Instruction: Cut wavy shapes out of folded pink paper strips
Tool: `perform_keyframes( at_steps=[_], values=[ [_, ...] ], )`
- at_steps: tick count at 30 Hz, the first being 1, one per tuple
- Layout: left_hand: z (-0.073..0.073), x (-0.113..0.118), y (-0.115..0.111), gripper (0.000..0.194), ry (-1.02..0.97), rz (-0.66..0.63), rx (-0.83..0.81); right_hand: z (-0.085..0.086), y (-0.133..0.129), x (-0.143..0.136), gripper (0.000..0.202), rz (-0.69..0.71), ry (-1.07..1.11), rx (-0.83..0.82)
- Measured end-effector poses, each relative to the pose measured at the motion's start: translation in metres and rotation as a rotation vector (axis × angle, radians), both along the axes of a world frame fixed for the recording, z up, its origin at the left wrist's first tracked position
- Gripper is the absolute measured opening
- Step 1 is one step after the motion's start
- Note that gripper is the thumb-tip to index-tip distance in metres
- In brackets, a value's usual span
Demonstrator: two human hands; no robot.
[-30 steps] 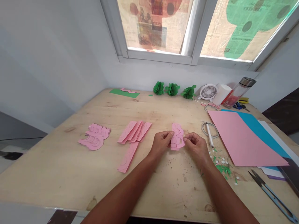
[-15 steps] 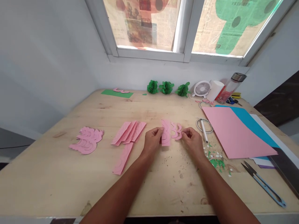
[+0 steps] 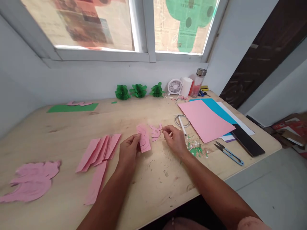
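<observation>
My left hand (image 3: 129, 148) pinches a pink paper strip (image 3: 144, 139) by its left edge; curved lines are drawn on it. Just right of the strip, wavy pink cut-outs (image 3: 155, 132) lie on the table. My right hand (image 3: 174, 140) is beside them with its fingers curled and slightly apart, and I see nothing between them. Left of my left hand lie several folded pink strips (image 3: 99, 149), with one more strip (image 3: 96, 185) below them. Farther left is a pile of scalloped pink cut-outs (image 3: 33, 182).
Blue-handled thread snips (image 3: 229, 154) and a black phone (image 3: 248, 140) lie right, by coloured sheets (image 3: 206, 119). A white pen (image 3: 182, 125) rests on a wire coil near green and white scraps (image 3: 196, 150). Green paper shapes (image 3: 138, 91), a small fan (image 3: 175, 87) and a bottle (image 3: 199, 82) line the wall.
The view has turned to the right, so things appear farther left. My right hand has let go of the wavy pink cut-out. My left hand still holds the strip.
</observation>
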State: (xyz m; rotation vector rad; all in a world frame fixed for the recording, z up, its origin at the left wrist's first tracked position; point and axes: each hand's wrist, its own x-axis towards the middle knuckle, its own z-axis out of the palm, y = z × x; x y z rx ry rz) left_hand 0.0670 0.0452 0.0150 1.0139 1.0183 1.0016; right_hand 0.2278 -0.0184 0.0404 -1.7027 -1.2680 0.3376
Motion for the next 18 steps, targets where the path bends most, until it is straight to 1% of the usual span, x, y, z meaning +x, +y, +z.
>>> perform_keyframes(
  at_steps=[2,4,5,7,9,11,13,15,17,18],
  values=[
    [0.002,0.001,-0.002,0.031,-0.005,-0.003,0.000,0.022,-0.017,0.001,0.017,0.050,0.004,0.037],
    [0.004,0.002,-0.003,0.032,-0.012,-0.002,0.001,0.042,-0.040,0.008,0.016,0.148,-0.024,0.101],
    [0.004,0.002,-0.003,0.032,-0.016,0.000,0.001,0.049,-0.053,0.015,0.015,0.168,-0.052,0.106],
    [0.005,0.002,-0.004,0.033,-0.029,0.002,0.001,0.053,-0.082,0.036,0.014,0.112,-0.128,0.063],
    [0.005,0.003,-0.004,0.033,-0.047,0.003,0.001,0.045,-0.112,0.064,0.017,-0.059,-0.224,-0.011],
    [0.005,0.004,-0.005,0.033,-0.066,0.001,0.002,0.028,-0.142,0.095,0.023,-0.249,-0.349,-0.131],
    [0.005,0.005,-0.005,0.033,-0.084,-0.008,0.002,0.007,-0.169,0.125,0.031,-0.399,-0.491,-0.271],
    [0.005,0.006,-0.006,0.032,-0.096,-0.020,0.001,-0.012,-0.190,0.151,0.039,-0.477,-0.603,-0.367],
    [0.004,0.007,-0.006,0.031,-0.104,-0.028,-0.001,-0.027,-0.203,0.171,0.045,-0.484,-0.630,-0.450],
    [0.003,0.007,-0.006,0.031,-0.108,-0.029,-0.001,-0.032,-0.206,0.178,0.046,-0.445,-0.616,-0.470]
  ],
)
